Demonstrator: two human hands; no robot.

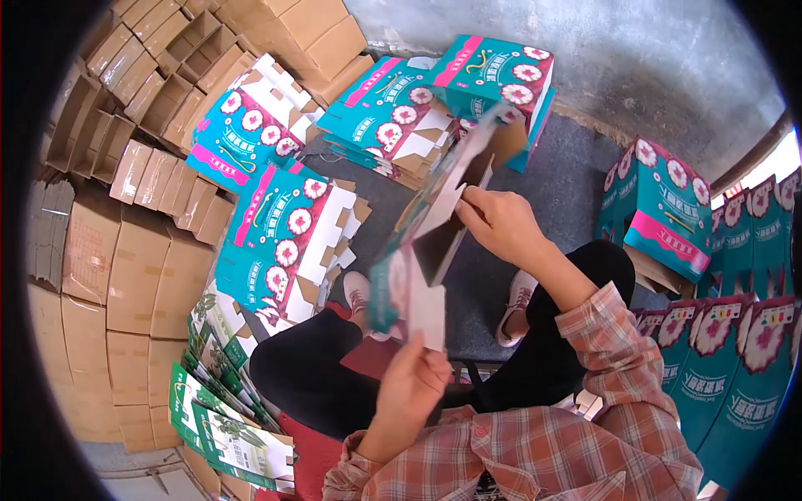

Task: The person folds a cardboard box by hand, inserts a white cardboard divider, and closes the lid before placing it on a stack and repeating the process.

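Observation:
Between my hands a printed cardboard box (416, 213) stands on edge, partly opened out, its picture side blurred by motion. My right hand (504, 221) grips the brown and white flaps at its upper edge, thumb on the near side. Lower down, my left hand (411, 377) pinches a white flap (428, 317) at the box's near end. Flat teal cartons (280, 234) with pink bands and flower pictures lie in a stack left of the held box. Beyond it are another stack of flat teal cartons (380, 113) and a teal box (493, 75).
Brown cardboard boxes (138, 275) are piled along the left. Green and white flat cartons (242, 442) lie at lower left. A teal box (668, 200) stands at right, near rows of upright teal boxes (710, 351). A grey wall (635, 58) closes the back.

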